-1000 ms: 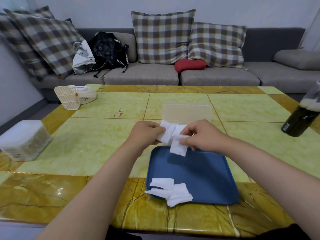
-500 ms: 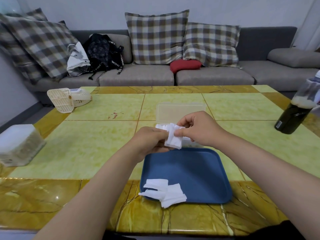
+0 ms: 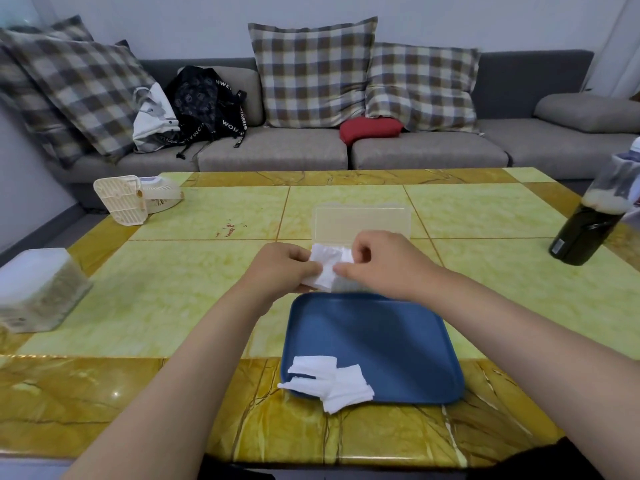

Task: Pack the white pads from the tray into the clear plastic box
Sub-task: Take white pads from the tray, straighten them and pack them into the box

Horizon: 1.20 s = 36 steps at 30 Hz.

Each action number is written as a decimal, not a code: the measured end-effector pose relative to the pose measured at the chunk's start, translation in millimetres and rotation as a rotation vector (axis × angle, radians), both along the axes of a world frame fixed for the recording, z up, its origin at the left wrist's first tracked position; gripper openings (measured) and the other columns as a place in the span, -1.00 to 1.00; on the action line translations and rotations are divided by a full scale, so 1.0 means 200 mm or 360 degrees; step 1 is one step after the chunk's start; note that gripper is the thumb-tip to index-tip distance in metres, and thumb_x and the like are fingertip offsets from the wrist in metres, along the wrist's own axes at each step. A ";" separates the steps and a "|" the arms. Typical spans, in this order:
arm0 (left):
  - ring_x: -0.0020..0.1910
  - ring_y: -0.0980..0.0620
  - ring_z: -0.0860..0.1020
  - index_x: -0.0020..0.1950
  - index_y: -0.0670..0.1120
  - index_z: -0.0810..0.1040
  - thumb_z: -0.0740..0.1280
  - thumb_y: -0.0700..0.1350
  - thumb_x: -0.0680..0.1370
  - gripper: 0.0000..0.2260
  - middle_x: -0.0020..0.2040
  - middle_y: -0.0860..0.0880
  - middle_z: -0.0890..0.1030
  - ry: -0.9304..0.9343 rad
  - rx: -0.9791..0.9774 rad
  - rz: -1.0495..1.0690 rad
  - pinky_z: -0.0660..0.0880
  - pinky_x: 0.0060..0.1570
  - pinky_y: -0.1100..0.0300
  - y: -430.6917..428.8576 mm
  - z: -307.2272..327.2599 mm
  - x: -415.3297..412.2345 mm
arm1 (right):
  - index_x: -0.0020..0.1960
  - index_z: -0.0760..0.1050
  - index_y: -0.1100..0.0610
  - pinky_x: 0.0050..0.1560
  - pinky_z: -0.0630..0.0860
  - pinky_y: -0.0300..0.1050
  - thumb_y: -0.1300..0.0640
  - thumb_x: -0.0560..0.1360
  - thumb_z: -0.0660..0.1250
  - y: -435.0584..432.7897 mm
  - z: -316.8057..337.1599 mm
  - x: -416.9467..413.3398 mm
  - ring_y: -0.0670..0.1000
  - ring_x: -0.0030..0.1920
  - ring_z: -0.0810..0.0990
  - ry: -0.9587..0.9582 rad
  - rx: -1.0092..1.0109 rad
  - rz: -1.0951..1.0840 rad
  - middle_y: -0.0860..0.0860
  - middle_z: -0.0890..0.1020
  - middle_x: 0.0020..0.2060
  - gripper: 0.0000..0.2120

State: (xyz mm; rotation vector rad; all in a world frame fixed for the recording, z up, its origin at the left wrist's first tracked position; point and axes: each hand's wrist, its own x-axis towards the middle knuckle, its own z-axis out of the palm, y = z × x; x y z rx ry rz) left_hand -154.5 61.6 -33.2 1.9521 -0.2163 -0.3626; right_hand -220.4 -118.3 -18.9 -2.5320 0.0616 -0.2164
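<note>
Pinching white pads [image 3: 325, 271] in left grip [image 3: 280, 268] and right grip [image 3: 384, 261] over clear plastic box [image 3: 362, 220]; best squaring edges, lowering them flat inside.

Your white pads [image 3: 327, 270] at centre frame are plain white, like the ones lower down on the tray [image 3: 381, 341], which is solid deep blue. The plastic box [image 3: 362, 221] just above is clear with a faint yellowish cast. Your worktop [image 3: 173, 289] has pale yellow-green marbled tiles bordered in amber with dark veins. Along the top, the plaid cushions [image 3: 311, 74] are brown, cream and grey on a grey sofa [image 3: 277, 150]. The bottle [image 3: 581, 233] at the right edge is dark green.
</note>
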 end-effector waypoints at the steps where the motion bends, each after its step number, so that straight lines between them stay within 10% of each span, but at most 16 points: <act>1: -0.27 -0.02 0.65 -0.06 -0.29 0.68 0.41 -0.28 0.50 -0.91 -0.17 -0.18 0.69 -0.0050 0.0045 0.0022 0.64 -0.23 0.25 0.01 0.00 0.01 | -0.23 0.49 0.09 -0.27 0.44 -0.11 -0.13 0.42 0.47 0.03 -0.01 -0.01 -0.06 -0.32 0.47 0.0172 -0.0046 0.0124 -0.11 0.54 -0.33 -0.69; 7: -0.30 0.03 0.63 -0.13 -0.21 0.67 0.40 -0.28 0.49 -0.95 -0.23 -0.10 0.66 -0.0123 0.0148 0.0021 0.58 -0.33 0.29 0.02 -0.02 0.02 | 0.00 0.59 -0.08 -0.17 0.48 -0.16 -0.18 0.38 0.52 0.23 -0.18 -0.08 -0.16 -0.19 0.54 0.0754 -0.0278 0.0592 -0.19 0.56 -0.21 -0.71; 29: -0.22 -0.01 0.60 -0.09 -0.15 0.62 0.37 -0.27 0.52 -0.95 -0.14 -0.08 0.64 0.0036 -0.0075 0.0124 0.63 -0.13 0.18 0.00 -0.04 0.02 | 0.04 0.67 0.03 -0.03 0.59 -0.14 0.16 0.49 0.39 0.01 -0.16 0.01 -0.05 -0.07 0.61 0.0796 -0.0317 0.0432 -0.14 0.62 -0.16 -0.84; 36: -0.25 0.01 0.62 -0.10 -0.19 0.61 0.38 -0.29 0.52 -0.97 -0.17 -0.10 0.64 0.0107 -0.0170 0.0084 0.66 -0.20 0.20 -0.03 -0.05 0.00 | -0.10 0.61 0.14 -0.51 0.41 -0.25 0.32 0.48 0.42 -0.06 -0.01 -0.01 -0.06 -0.43 0.52 0.0327 0.0601 0.0188 0.02 0.60 -0.36 -0.90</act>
